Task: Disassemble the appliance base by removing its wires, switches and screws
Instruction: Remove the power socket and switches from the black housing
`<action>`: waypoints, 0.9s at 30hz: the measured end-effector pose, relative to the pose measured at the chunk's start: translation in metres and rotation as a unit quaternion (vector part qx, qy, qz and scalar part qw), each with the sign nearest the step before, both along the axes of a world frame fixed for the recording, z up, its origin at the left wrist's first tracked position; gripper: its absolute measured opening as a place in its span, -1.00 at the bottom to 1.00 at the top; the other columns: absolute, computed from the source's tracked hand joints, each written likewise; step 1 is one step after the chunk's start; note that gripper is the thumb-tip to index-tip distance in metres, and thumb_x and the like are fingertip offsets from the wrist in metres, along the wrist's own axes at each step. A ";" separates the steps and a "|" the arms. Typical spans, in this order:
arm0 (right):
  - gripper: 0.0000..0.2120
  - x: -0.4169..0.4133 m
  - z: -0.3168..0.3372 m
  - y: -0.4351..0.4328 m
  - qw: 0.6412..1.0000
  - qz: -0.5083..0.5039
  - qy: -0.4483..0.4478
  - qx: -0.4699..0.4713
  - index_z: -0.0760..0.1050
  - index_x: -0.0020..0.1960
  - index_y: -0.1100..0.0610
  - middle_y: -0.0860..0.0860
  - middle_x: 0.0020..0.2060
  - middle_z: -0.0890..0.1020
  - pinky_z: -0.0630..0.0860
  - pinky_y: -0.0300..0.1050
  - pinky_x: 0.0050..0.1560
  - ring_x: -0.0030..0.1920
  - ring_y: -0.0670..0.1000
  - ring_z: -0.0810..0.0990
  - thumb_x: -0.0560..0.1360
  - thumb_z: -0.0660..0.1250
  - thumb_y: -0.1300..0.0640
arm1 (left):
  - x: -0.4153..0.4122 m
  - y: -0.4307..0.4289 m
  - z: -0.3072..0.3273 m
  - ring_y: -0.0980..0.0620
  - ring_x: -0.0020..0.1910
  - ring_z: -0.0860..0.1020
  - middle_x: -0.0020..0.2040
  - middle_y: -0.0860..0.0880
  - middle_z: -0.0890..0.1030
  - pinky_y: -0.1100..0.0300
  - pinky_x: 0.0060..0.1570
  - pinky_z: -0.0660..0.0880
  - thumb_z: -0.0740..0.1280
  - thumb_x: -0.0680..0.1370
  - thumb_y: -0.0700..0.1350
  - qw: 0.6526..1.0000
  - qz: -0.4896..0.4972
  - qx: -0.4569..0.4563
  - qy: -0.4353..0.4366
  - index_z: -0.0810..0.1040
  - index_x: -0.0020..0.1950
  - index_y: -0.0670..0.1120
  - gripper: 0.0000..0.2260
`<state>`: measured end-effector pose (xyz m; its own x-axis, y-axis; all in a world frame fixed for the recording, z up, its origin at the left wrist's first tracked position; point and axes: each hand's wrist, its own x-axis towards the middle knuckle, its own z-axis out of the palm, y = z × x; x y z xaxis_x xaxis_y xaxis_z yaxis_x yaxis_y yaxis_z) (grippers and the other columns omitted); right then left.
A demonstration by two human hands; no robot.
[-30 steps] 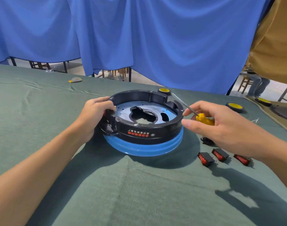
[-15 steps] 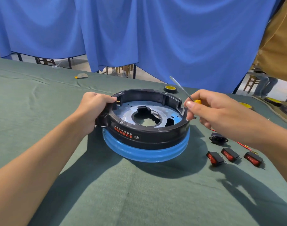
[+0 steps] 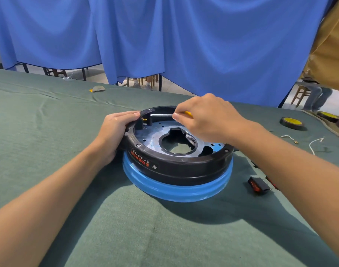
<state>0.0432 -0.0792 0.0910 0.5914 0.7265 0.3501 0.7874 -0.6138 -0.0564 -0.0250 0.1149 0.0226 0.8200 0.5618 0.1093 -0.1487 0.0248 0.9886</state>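
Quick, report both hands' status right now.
Left hand: grips the rim of the appliance base.
Right hand: holds the screwdriver, shaft inside the base.

Base [image 3: 184, 168], black outer wall: one row of red and white characters [image 3: 140, 160], upside down, not legible. Small round emblem [image 3: 154, 167] just right of the row. No other text.

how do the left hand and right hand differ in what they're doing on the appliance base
The left hand grips the black rim of the appliance base from outside, on its left; the right hand pinches a yellow-handled screwdriver. The left hand sits low against the base's wall; the right hand hangs over the base's inside, shaft pointing left at the inner wall. Both have fingers curled round something.
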 end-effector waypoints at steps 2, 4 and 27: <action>-0.74 0.004 -0.005 0.013 0.999 -0.017 -0.029 0.003 0.57 0.01 -0.12 0.00 -0.11 0.58 0.36 -0.03 -0.15 -0.11 0.16 0.48 0.62 0.11 -0.13 | 0.001 0.001 -0.001 -0.08 -0.07 0.68 -0.01 -0.16 0.70 0.14 -0.06 0.61 0.29 0.57 -0.20 1.000 -0.001 0.005 -0.004 0.65 0.12 -0.21 -0.79; -0.73 0.007 -0.010 0.021 0.999 -0.020 -0.038 0.002 0.57 0.03 -0.12 0.01 -0.07 0.61 0.34 -0.03 -0.16 -0.13 0.14 0.45 0.62 0.11 -0.12 | 0.002 0.002 -0.002 -0.07 -0.08 0.68 -0.02 -0.14 0.71 0.15 -0.07 0.62 0.29 0.57 -0.19 1.000 0.001 0.006 -0.006 0.65 0.12 -0.20 -0.79; -0.73 0.011 -0.021 0.027 0.999 -0.032 -0.003 0.037 0.59 -0.02 -0.12 -0.08 -0.23 0.55 0.25 -0.09 -0.27 -0.15 0.08 0.45 0.60 0.13 -0.12 | 0.004 0.002 -0.005 -0.19 0.02 0.66 0.02 -0.21 0.69 -0.02 0.10 0.57 0.30 0.56 -0.18 1.000 -0.001 -0.002 -0.014 0.66 0.08 -0.23 -0.80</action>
<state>0.0545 -0.0521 0.0702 0.6343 0.6583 0.4052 0.7465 -0.6578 -0.0999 -0.0211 0.1167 0.0178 0.8174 0.5613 0.1296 -0.1760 0.0292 0.9840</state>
